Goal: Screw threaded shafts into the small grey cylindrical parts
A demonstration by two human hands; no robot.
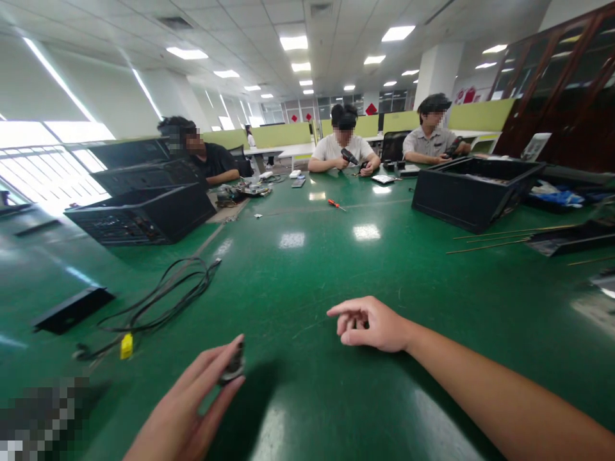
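Over the green tabletop [307,275], my left hand [192,397] pinches a small dark object with a pale rounded edge [234,366] between its thumb and fingers. What kind of object it is cannot be made out. My right hand [372,325] is above the table, further forward and to the right. Its index finger points left while the other fingers curl loosely, and nothing shows in it. Left of my left hand lies a coiled black cable [177,298] with a yellow tag [126,346].
Black computer cases stand at the left [144,214] and right [475,192]. A red screwdriver [336,205] lies mid-table. A black metal bracket [72,310] lies at the left, thin brass-coloured rods [504,240] at the right. Across the table sits a person holding a power drill [349,155]; two others sit nearby.
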